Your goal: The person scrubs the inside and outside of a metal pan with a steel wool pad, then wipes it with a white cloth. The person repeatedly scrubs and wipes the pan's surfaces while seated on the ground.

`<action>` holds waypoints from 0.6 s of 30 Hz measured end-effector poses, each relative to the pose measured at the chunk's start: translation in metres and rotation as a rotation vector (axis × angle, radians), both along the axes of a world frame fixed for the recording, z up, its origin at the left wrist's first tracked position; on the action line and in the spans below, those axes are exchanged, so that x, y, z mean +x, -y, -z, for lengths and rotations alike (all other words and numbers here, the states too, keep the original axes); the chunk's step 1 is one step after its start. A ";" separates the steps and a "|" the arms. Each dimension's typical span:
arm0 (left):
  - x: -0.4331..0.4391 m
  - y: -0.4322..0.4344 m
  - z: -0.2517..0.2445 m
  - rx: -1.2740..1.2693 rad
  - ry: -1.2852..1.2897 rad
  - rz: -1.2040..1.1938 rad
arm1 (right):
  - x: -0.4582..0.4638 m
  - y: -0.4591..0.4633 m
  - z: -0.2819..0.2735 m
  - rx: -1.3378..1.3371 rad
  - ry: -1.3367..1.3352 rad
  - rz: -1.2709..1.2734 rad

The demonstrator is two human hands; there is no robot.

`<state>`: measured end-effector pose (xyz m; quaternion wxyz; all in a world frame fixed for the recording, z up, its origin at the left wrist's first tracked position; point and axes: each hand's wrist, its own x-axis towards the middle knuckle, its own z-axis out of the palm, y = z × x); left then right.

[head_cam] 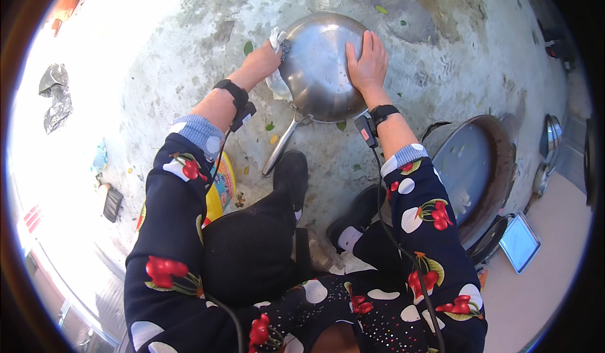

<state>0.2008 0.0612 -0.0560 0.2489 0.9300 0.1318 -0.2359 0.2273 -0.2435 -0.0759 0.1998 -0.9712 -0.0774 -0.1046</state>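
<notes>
An upturned steel wok (326,79) lies on the concrete ground, its metal handle (282,146) pointing toward my feet. My left hand (263,62) grips a white cloth (279,86) and a dark grey scouring pad (285,50) against the wok's left side; the pad is partly hidden by the fingers. Flat on the right side of the wok's outer surface rests my right hand (369,63), fingers slightly apart, holding nothing.
At right stands a large metal basin (508,164) of cloudy water, near a shallow rectangular tray (520,242) and other metal pans (549,138). A yellow bottle (215,202) is beside my left leg. Farther left lie a brush (112,204) and a crumpled plastic bag (57,98).
</notes>
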 end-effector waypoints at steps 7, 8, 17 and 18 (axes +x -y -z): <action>-0.087 0.015 0.009 -0.115 -0.101 -0.018 | -0.002 0.003 0.006 0.064 -0.017 -0.010; -0.101 0.025 0.007 -0.121 -0.131 -0.012 | -0.002 0.004 0.007 0.054 -0.009 -0.014; -0.093 0.022 -0.005 -0.048 -0.047 -0.006 | -0.001 0.004 0.007 0.029 -0.052 0.015; -0.093 0.024 -0.010 -0.032 -0.062 0.057 | -0.001 0.004 0.007 0.035 -0.044 0.013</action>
